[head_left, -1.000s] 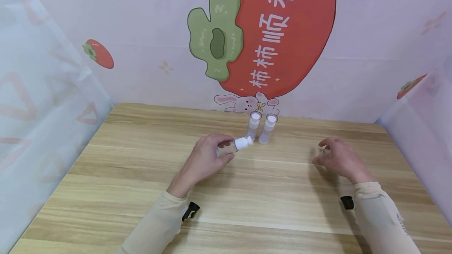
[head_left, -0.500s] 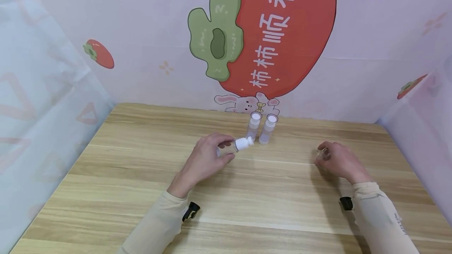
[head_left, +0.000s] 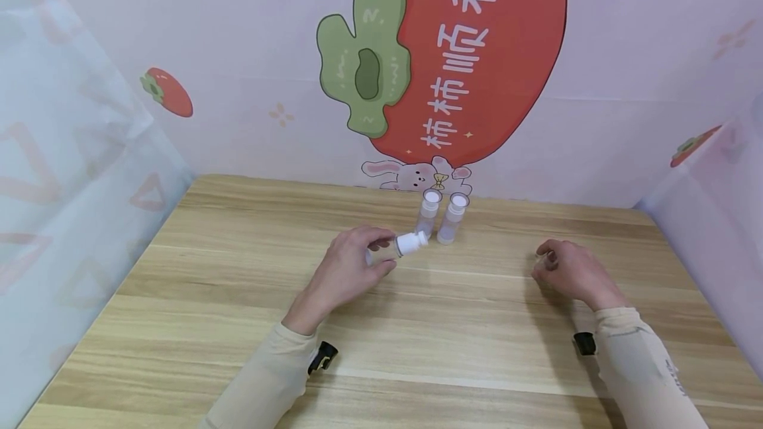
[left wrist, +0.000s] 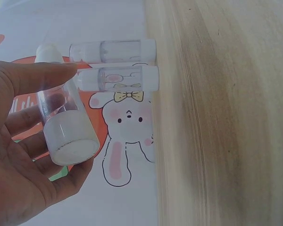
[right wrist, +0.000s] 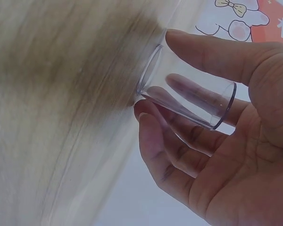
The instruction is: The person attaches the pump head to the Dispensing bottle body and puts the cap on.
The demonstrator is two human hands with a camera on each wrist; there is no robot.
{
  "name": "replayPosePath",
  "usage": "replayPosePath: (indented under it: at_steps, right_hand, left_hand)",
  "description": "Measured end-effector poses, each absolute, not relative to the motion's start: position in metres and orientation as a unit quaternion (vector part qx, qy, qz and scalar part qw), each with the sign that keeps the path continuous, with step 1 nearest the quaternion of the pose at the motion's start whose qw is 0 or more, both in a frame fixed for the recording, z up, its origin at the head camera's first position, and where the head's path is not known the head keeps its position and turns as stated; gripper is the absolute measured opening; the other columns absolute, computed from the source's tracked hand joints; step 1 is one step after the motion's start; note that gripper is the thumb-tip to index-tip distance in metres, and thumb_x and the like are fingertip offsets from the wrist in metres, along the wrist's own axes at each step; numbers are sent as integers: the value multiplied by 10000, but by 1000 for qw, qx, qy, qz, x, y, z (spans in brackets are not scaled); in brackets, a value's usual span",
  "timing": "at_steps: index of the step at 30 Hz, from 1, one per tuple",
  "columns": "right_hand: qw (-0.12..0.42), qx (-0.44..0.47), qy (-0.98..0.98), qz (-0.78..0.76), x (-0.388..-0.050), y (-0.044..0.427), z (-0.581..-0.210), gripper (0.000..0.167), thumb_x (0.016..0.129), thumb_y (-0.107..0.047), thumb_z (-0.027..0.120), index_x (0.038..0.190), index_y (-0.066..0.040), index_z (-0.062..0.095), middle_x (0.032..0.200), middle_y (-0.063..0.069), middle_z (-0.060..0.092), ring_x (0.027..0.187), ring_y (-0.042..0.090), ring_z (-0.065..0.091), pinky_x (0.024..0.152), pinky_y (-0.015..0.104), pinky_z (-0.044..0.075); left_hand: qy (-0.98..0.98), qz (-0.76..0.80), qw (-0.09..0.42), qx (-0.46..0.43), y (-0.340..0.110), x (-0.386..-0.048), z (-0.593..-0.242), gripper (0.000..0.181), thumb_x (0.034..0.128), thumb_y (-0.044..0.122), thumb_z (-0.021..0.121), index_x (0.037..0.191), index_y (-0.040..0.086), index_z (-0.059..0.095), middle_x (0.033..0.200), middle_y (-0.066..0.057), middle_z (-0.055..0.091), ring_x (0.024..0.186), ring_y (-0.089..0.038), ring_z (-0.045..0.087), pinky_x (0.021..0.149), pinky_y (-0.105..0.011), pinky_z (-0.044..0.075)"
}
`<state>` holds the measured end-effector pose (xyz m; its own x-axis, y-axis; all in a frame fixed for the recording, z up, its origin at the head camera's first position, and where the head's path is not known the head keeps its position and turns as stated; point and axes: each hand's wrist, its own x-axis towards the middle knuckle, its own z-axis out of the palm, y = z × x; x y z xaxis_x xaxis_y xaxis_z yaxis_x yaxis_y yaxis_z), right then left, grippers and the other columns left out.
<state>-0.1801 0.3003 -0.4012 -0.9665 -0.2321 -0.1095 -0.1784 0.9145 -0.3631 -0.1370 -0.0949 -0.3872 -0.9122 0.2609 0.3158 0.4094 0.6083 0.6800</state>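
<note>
A clear bottle with a white neck and a white base (left wrist: 71, 137) is gripped by my left hand (head_left: 350, 262), thumb on one side and fingers curled round the other. In the head view this bottle (head_left: 410, 242) tilts above the table, its white neck pointing right. Farther right, my right hand (head_left: 577, 271) holds a small clear cap (right wrist: 198, 77) low at the tabletop. The right wrist view has the thumb along one side of the cap and curled fingers on the other, with its far rim at the wood.
Two similar clear bottles, a left one (head_left: 426, 216) and a right one (head_left: 451, 220), stand upright side by side near the back of the wooden table (head_left: 453, 336). Behind them rises a printed backdrop (head_left: 250, 32), and cloth walls flank both sides.
My right hand has shifted slightly, and its fingers have drawn in round the clear cap. The left hand and its bottle stay in place, as do the two standing bottles.
</note>
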Motion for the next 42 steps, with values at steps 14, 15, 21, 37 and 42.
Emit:
replayPosePath:
  at_steps: [14, 15, 21, 37, 42]
  right_hand:
    - [77, -98, 974, -188, -179, 300, -397, 414, 869, -190, 788, 1154, 72, 641, 1025, 233, 679, 928, 388, 656, 762, 538, 525]
    - [78, -95, 974, -190, -178, 300, -396, 416, 869, -194, 792, 1154, 70, 640, 1039, 243, 675, 934, 393, 657, 760, 538, 526]
    - [76, -86, 972, -205, -175, 295, -392, 433, 879, -240, 793, 1168, 48, 649, 1111, 266, 671, 980, 407, 668, 783, 539, 537]
    - [5, -146, 948, -283, -158, 270, -383, 325, 876, -108, 796, 1148, 19, 674, 1102, 210, 699, 966, 365, 694, 804, 482, 573]
    - [-10, -162, 936, -312, -153, 261, -378, 346, 859, -84, 813, 1161, 7, 673, 1133, 188, 698, 984, 352, 702, 806, 430, 582]
  left_hand:
    - [-892, -396, 98, -194, -95, -137, -386, 346, 796, 76, 866, 1119, 42, 745, 1062, -88, 739, 901, -277, 690, 804, -407, 543]
    - [-892, -396, 98, -194, -95, -137, -387, 345, 796, 76, 866, 1118, 43, 745, 1060, -87, 739, 901, -276, 689, 804, -407, 542]
    - [-893, -395, 96, -194, -95, -137, -387, 348, 795, 79, 868, 1118, 45, 746, 1064, -88, 739, 906, -278, 695, 812, -415, 545]
    - [-894, -391, 98, -196, -95, -137, -387, 350, 798, 84, 866, 1123, 43, 744, 1057, -84, 738, 905, -278, 691, 807, -408, 544]
    - [-893, -392, 99, -200, -95, -137, -387, 344, 796, 77, 865, 1116, 35, 745, 1042, -101, 739, 896, -283, 682, 798, -408, 539]
